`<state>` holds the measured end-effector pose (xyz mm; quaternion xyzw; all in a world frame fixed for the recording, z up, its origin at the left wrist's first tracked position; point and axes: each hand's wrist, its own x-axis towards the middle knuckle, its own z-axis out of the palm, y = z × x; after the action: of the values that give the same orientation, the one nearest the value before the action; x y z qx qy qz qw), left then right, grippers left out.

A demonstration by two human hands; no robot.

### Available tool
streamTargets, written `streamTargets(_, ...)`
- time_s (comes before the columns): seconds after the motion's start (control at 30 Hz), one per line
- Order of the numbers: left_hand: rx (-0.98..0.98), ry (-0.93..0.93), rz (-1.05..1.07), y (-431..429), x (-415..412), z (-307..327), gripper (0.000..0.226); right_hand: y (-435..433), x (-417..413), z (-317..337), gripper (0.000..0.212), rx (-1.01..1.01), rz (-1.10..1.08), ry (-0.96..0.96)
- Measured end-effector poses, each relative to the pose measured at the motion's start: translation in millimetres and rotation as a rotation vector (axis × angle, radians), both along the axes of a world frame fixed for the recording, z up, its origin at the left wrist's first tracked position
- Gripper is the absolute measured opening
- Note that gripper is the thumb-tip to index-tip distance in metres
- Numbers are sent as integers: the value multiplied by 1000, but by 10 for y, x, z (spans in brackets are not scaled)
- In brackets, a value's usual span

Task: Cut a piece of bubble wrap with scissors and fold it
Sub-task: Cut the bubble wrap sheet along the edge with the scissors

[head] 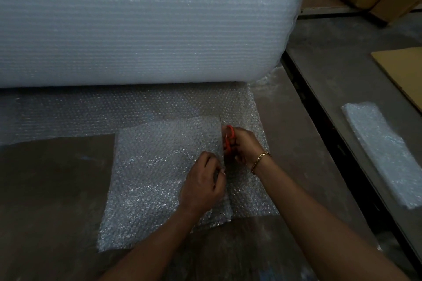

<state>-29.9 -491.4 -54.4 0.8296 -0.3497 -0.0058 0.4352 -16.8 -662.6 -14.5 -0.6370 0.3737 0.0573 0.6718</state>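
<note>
Two bare forearms (159,246) reach in from the bottom edge. The left hand (203,180) pinches the cut edge of the bubble wrap sheet (155,178) with curled fingers. Just beside it, the right hand (244,146) grips the orange scissors (229,137) at the slit, fingers curled round the handles. The sheet lies flat on the brown surface (45,189), joined to the big roll (141,25) behind.
</note>
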Motion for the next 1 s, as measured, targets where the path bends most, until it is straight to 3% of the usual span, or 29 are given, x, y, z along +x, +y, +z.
streamTargets(0.73, -26, 13, -9, 0, 16, 1, 4, -77, 202, -19, 38, -86, 36, -38)
streamTargets(1.0, -15, 22, -14, 3, 22, 3, 5, -59, 153, -63, 20, -145, 66, -57)
